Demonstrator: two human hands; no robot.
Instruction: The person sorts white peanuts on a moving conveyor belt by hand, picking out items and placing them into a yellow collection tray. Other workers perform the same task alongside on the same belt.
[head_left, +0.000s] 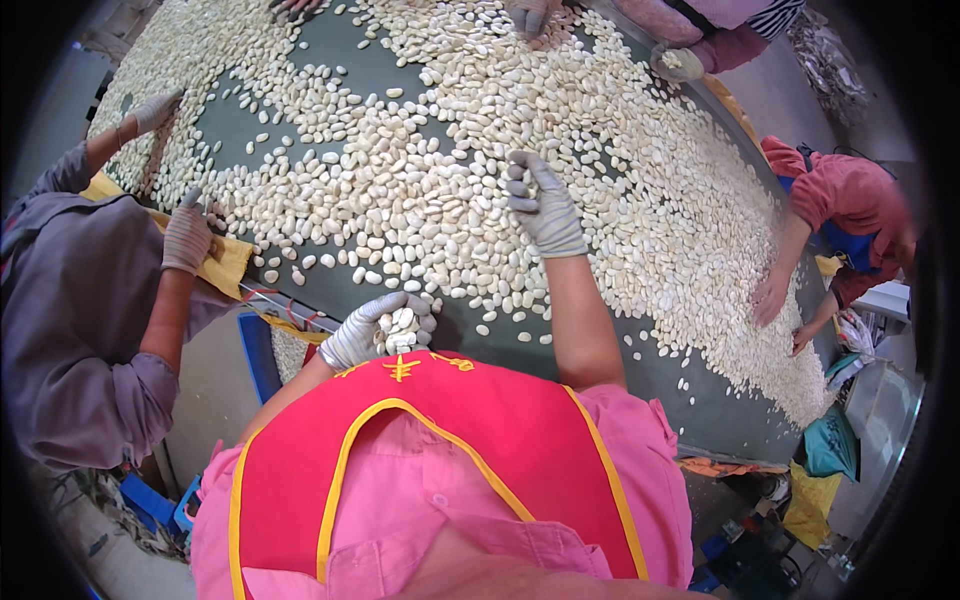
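Note:
White beans (420, 202) lie spread in a thick layer over a dark green tabletop (517, 352) before me. My left hand (361, 330), in a striped, grey-tipped glove, cups a handful of white beans (397, 328) at the table's near edge, close to my red apron (495, 397). Above the middle of the spread is my right hand (546, 206), gloved the same way. Its fingers are curled towards the thumb, and whether a bean sits between them is hidden.
On the left, a co-worker's gloved hands (187, 238) reach among the beans. Another person's bare hands (772, 296) touch the spread at right. More gloved hands (679, 64) work along the far side. A blue bin (259, 356) of beans stands below the table's left edge.

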